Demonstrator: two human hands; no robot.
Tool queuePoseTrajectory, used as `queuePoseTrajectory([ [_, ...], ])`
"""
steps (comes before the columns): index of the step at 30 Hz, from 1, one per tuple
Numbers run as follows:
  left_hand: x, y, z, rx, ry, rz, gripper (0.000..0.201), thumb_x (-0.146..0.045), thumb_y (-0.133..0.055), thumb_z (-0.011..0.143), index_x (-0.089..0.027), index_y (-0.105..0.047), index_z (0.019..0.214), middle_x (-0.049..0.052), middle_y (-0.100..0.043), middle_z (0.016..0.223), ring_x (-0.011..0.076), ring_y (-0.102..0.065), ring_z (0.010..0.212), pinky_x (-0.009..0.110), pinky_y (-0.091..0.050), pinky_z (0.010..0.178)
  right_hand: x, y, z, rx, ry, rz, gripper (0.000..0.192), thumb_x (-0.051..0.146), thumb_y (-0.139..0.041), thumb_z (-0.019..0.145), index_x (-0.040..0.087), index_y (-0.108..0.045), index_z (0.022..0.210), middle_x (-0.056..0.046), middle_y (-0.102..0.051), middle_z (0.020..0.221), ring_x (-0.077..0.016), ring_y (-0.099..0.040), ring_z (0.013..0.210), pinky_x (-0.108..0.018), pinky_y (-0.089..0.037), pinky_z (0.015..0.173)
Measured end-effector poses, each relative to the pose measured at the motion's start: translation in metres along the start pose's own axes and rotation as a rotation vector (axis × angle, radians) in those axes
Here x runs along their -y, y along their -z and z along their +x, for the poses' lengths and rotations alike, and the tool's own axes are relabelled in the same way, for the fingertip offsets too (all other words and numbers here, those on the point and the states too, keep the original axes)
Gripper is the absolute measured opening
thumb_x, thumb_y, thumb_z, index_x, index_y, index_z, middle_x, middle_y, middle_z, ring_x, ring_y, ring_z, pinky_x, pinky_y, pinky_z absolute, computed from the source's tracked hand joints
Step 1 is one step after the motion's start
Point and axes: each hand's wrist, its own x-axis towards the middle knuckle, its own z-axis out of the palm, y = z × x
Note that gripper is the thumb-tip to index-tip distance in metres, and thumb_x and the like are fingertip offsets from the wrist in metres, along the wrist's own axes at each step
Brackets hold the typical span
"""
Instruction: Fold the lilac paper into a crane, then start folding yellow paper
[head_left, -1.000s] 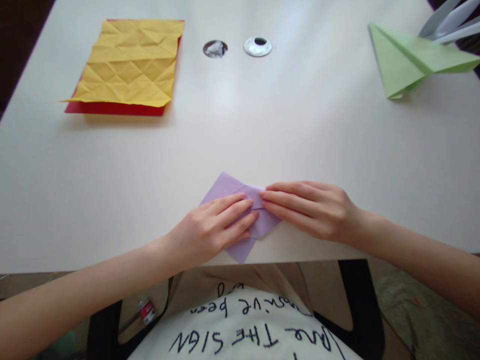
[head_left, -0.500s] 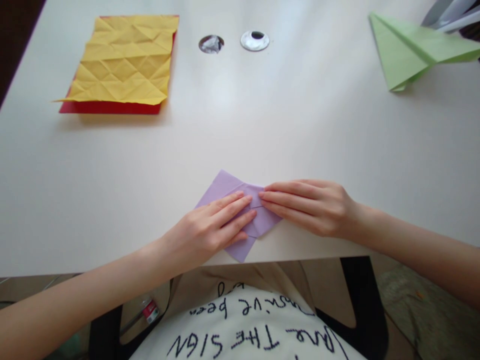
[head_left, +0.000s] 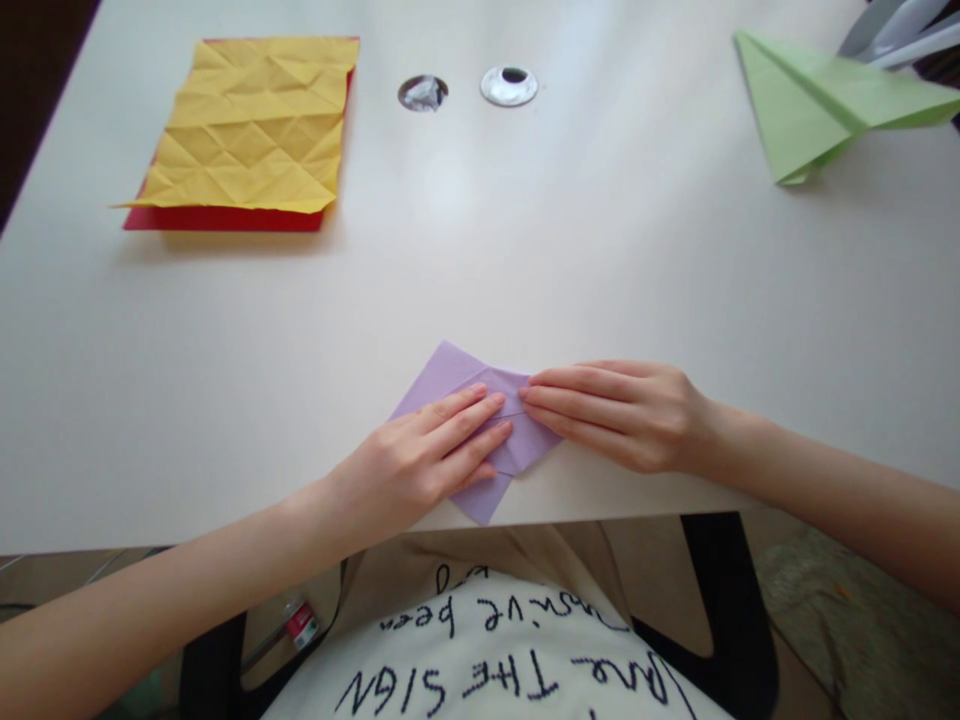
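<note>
A folded sheet of purple origami paper [head_left: 439, 378] lies on the table close to its front edge. Spread across its middle, the fingers of my left hand [head_left: 435, 450] rest flat and press it against the tabletop. My right hand [head_left: 637, 410] is at the paper's right side, its fingers held together with the tips on the upper right fold. The right thumb is hidden underneath. Fold lines and overlapping flaps show between the two hands, and one pointed corner reaches down toward the table edge.
A creased yellow sheet [head_left: 251, 125] lies over red paper [head_left: 225, 219] at the back left. Two round holes sit in the white table [head_left: 225, 330], one with a cable grommet [head_left: 509, 87]. A green folded paper [head_left: 810, 100] stands at the back right beside grey-white objects [head_left: 900, 30].
The view has shifted very slightly. Both hands and the purple paper stay practically where they were.
</note>
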Motion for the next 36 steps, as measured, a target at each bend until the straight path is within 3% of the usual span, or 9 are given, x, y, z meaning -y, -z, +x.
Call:
queuePoseTrajectory([
  [11, 0.0, -0.002, 0.0, -0.019, -0.019, 0.021, 0.032, -0.023, -0.05, 0.09, -0.007, -0.055, 0.117, 0.014, -0.058, 0.124, 0.0248, -0.049, 0.121, 0.038, -0.048, 0.1, -0.001, 0.0, 0.002, -0.021, 0.033, -0.001, 0.015, 0.01, -0.046, 0.088, 0.014, -0.059, 0.094, -0.007, -0.068, 0.101, -0.0144, -0.061, 0.099, -0.028, -0.054, 0.085],
  [16, 0.0, -0.001, 0.001, 0.013, -0.029, 0.068, 0.034, -0.024, -0.048, 0.091, -0.007, -0.053, 0.12, 0.011, -0.058, 0.124, 0.0242, -0.05, 0.121, 0.036, -0.047, 0.101, -0.004, 0.003, 0.001, 0.029, 0.058, -0.004, 0.019, 0.011, -0.044, 0.09, 0.017, -0.059, 0.098, -0.006, -0.067, 0.106, -0.0133, -0.06, 0.103, -0.028, -0.054, 0.087],
  [23, 0.001, -0.001, 0.005, 0.033, -0.022, 0.14, 0.04, -0.03, -0.047, 0.092, -0.004, -0.05, 0.122, 0.013, -0.06, 0.121, 0.0234, -0.054, 0.115, 0.035, -0.048, 0.097, 0.0, 0.005, -0.003, 0.047, 0.015, 0.096, 0.021, 0.008, -0.048, 0.087, 0.01, -0.058, 0.105, -0.012, -0.066, 0.11, -0.0178, -0.06, 0.106, -0.035, -0.053, 0.088],
  [29, 0.003, -0.002, 0.007, 0.101, -0.009, 0.07, 0.043, -0.03, -0.04, 0.094, -0.004, -0.045, 0.128, 0.015, -0.046, 0.136, 0.0244, -0.038, 0.13, 0.037, -0.04, 0.105, -0.008, 0.014, 0.009, 0.097, -0.255, 0.449, 0.02, 0.013, -0.047, 0.086, 0.016, -0.062, 0.099, -0.005, -0.07, 0.096, -0.0139, -0.063, 0.094, -0.029, -0.051, 0.081],
  [32, 0.004, -0.001, 0.008, 0.12, -0.005, 0.053, 0.042, -0.03, -0.04, 0.094, -0.005, -0.046, 0.128, 0.015, -0.045, 0.137, 0.0245, -0.038, 0.13, 0.037, -0.041, 0.104, -0.027, 0.02, 0.025, 0.14, -0.553, 0.56, 0.014, 0.021, -0.052, 0.084, 0.015, -0.064, 0.089, -0.003, -0.069, 0.084, -0.0111, -0.063, 0.076, -0.023, -0.048, 0.067],
  [34, 0.005, 0.0, 0.009, 0.12, -0.008, 0.047, 0.042, -0.029, -0.041, 0.094, -0.005, -0.046, 0.127, 0.015, -0.046, 0.136, 0.0246, -0.04, 0.129, 0.038, -0.043, 0.103, -0.042, 0.019, 0.038, 0.282, -0.718, 0.563, 0.015, 0.03, -0.058, 0.08, 0.016, -0.064, 0.078, 0.0, -0.066, 0.072, -0.0098, -0.057, 0.062, -0.022, -0.043, 0.057],
  [36, 0.006, 0.0, 0.009, 0.112, -0.016, 0.033, 0.042, -0.029, -0.042, 0.093, -0.005, -0.047, 0.126, 0.016, -0.047, 0.135, 0.0249, -0.041, 0.128, 0.038, -0.043, 0.103, -0.053, 0.015, 0.049, 0.4, -0.757, 0.58, 0.02, 0.035, -0.061, 0.076, 0.016, -0.063, 0.071, 0.002, -0.062, 0.065, -0.0083, -0.052, 0.057, -0.021, -0.036, 0.053],
])
